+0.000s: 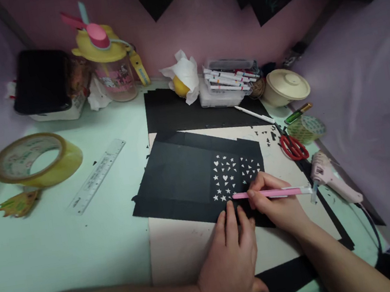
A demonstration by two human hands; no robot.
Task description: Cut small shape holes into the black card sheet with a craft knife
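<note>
Right hand (276, 202) is pinching a slim pink pen-like tool (280, 192) w/ fingers closed round its barrel, tip pointing toward table's left edge; its long axis is running approx. parallel to the far edge. Left hand (232, 253) is lying flat, palm down, fingers slightly spread & gripping nothing, fingertips resting on the black sheet (175, 176) just nearside of the tip. So the tip is sitting v. close to the left fingertips, at the lower end of the left block of white star, heart & triangle shapes; right hand is covering part of the sheet's nr right corner. Sheet is lying beyond left hand, mostly left of right hand, long axis running left–right, slightly tilted; a pale board (181, 247) is showing beneath. Farther out, red-handled scissors (294, 148) & a glue gun (329, 176) are lying toward table's right edge, a clear ruler (98, 177) & tape roll (66, 159) toward its left, & a pen box (222, 98) is standing by the far edge of the table (30, 251).
</note>
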